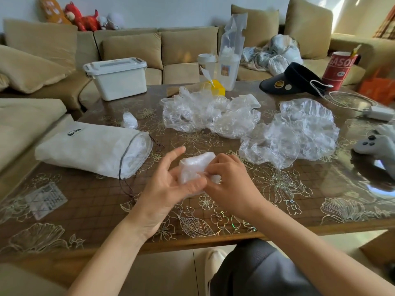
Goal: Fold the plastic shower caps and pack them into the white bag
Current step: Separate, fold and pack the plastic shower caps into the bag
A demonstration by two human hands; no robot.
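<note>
Grey-trousered knees sit at the bottom edge, and above them two bare forearms reach over the table [277, 201] to the middle of the frame. Between the hands is a folded shower cap [193, 165], a small, thick, cloudy wad of thin crinkled film. The left hand [168, 186] cradles it, long fingers spread nearly straight behind it and the thumb laid across its lower edge. The right hand [232, 184] has its fingers curled in, pinching the wad's right side.

Left of centre the white bag [85, 146] lies on its side, soft and papery, its drawstring mouth facing the hands; clear plastic shows inside, so some caps seem already packed. One small folded bundle [129, 120] rests just beyond the bag.

Plenty is left, by my reading: a loose heap of caps [205, 116] at upper centre and another heap [303, 131] at centre right, all glossy, puffed and ruffled at the rims, not yet folded.
</note>
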